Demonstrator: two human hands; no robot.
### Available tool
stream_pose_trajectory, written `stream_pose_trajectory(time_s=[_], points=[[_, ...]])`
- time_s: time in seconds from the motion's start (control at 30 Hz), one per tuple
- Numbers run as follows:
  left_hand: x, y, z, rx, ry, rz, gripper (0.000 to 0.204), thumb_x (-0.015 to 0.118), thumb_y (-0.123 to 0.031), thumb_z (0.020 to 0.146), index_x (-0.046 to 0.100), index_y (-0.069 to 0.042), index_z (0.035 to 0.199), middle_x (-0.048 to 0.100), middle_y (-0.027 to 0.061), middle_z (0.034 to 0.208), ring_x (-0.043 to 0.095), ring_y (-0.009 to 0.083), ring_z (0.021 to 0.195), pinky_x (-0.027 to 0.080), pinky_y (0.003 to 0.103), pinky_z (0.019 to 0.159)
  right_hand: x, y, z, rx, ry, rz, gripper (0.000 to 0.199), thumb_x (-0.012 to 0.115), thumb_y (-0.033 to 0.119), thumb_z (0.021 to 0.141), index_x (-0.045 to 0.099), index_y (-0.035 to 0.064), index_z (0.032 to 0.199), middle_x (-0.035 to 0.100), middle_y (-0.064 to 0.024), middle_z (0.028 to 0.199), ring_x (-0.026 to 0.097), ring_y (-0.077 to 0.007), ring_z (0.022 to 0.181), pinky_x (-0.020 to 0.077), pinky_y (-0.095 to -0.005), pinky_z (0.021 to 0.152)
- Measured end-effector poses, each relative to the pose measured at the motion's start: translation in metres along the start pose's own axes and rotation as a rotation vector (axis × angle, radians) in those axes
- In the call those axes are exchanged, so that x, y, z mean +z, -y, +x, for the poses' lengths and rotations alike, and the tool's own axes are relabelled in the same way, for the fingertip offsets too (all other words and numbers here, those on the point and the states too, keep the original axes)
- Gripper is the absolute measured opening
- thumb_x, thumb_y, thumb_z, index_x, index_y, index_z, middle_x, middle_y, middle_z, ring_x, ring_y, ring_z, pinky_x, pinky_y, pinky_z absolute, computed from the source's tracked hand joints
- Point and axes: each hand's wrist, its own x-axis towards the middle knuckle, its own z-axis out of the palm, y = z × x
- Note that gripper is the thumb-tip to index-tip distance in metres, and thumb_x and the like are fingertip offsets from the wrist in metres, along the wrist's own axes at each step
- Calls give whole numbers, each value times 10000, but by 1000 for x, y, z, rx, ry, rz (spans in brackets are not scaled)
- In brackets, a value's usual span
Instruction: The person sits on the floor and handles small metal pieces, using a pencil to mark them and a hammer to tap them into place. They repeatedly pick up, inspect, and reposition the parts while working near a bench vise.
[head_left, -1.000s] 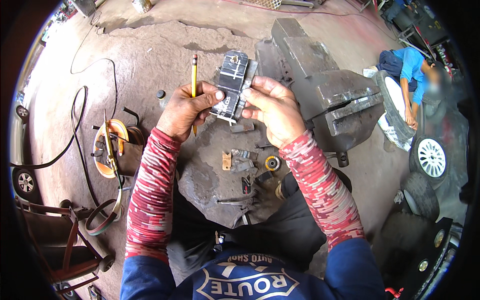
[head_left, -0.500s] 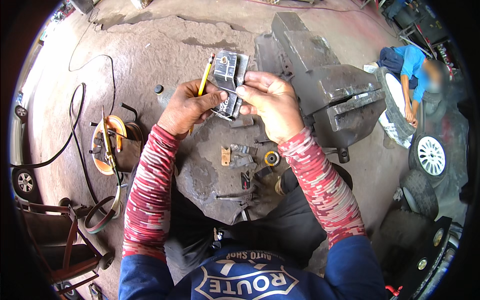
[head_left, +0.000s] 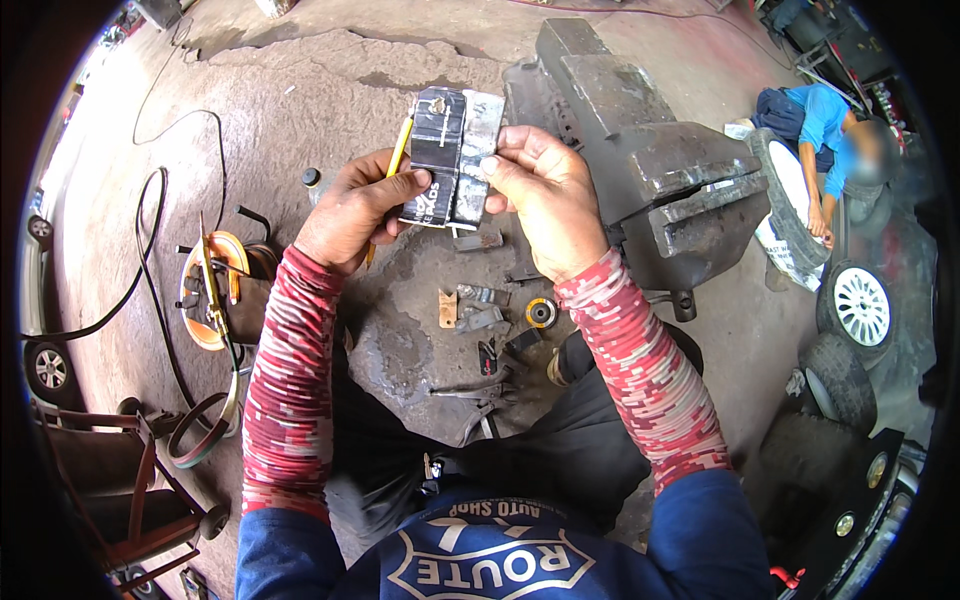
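Strong light comes from far left of the pencil [head_left: 401,146], bleaching the floor [head_left: 110,190] there to a pale glare. Well right of the pencil the scene dims, and the lower tyre [head_left: 852,372] sinks into shadow. White highlights streak the metal part [head_left: 690,175] right of the pencil. Far left of it, fisheye distortion curves the car [head_left: 37,290] near the black rim; far right, a co-worker's head [head_left: 872,152] is blurred.
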Motion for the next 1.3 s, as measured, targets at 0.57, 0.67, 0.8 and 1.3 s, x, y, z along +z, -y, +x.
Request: stream_pose_trajectory(time_s=[0.57,0.67,0.8,1.3], points=[[7,3,-5,58,4,-5,177,631,-134,927,625,-32,1071,626,-27,784,472,8,496,360,153,415,-5,-8,5,123,36,166,246,611,67,925,573,4,1160,682,-67,1011,658,-103,866,553,-273,760],[11,7,-3,27,22,-50,221,624,-137,931,612,-27,1122,632,-20,793,474,15,492,348,157,409,-3,-14,9,112,50,239,241,602,-6,927,547,-6,1162,663,-97,1088,654,-145,949,550,-318,861],[17,11,-2,27,10,-60,188,622,-145,945,609,-28,1091,614,-24,770,480,19,500,358,162,409,0,-18,10,84,5,294,235,551,-20,945,513,7,1175,644,-102,1115,648,-150,974,544,-321,872],[17,18,-2,124,-25,33,238,611,-151,945,616,-29,1149,641,-34,822,473,-4,512,368,149,436,5,-15,1,58,44,354,329,481,-7,890,542,20,1213,655,-78,1094,661,-141,945,572,-314,822]])
